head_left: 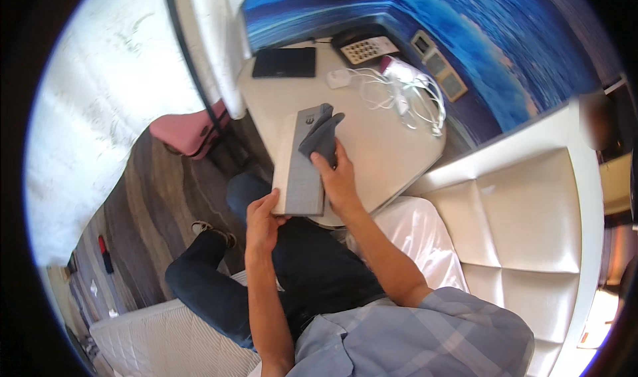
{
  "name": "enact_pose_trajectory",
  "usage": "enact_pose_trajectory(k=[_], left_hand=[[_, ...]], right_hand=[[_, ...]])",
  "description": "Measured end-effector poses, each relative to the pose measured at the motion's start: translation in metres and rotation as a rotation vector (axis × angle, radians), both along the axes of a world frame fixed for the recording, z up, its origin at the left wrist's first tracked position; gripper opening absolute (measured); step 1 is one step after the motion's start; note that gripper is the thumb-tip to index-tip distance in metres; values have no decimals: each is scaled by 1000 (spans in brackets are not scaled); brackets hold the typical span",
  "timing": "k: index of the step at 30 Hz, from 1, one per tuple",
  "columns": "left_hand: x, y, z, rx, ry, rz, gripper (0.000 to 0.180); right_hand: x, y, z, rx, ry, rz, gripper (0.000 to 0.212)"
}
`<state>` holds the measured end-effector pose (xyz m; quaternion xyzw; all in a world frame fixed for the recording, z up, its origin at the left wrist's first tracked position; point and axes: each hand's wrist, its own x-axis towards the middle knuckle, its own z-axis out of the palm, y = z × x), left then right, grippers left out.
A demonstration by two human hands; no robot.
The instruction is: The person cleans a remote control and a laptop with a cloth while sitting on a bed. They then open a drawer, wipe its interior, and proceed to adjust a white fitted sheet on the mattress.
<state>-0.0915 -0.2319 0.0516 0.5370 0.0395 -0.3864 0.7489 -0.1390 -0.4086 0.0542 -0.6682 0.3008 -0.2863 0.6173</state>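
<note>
My left hand (263, 219) grips the near left corner of a long flat box (306, 187), its thumb on top and its fingers underneath. The box has a grey face and a pale side, and it is held over the near edge of the table. In my right hand (337, 177) is a folded dark grey cloth (320, 139), pinched between thumb and fingers. The cloth lies against the far half of the box and covers part of its face. Whether it touches all along cannot be seen.
The pale table (379, 157) carries a black flat folder-like thing (284, 62), a dark telephone (365, 48), a white adapter (337, 78) and tangled white cables (402, 104). A padded headboard (505, 211) stands at right. A pink object (183, 132) is on the floor by the curtain (113, 104).
</note>
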Motion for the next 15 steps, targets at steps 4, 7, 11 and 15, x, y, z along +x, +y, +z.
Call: enact_pose_trajectory(k=[4,7,11,15], left_hand=[[-20,-21,14,205,-217,-135,39],[-34,-31,10,731,-877,-80,45],[-53,-33,52,552,-1433,-236,64],[-64,-48,31,424,-1574,-328,73]], right_hand=[[-24,-25,6,210,-41,-95,58],[-36,-40,8,44,41,-149,54],[-43,-59,16,-236,152,-215,52],[-41,-34,48,-339,210,-168,49]])
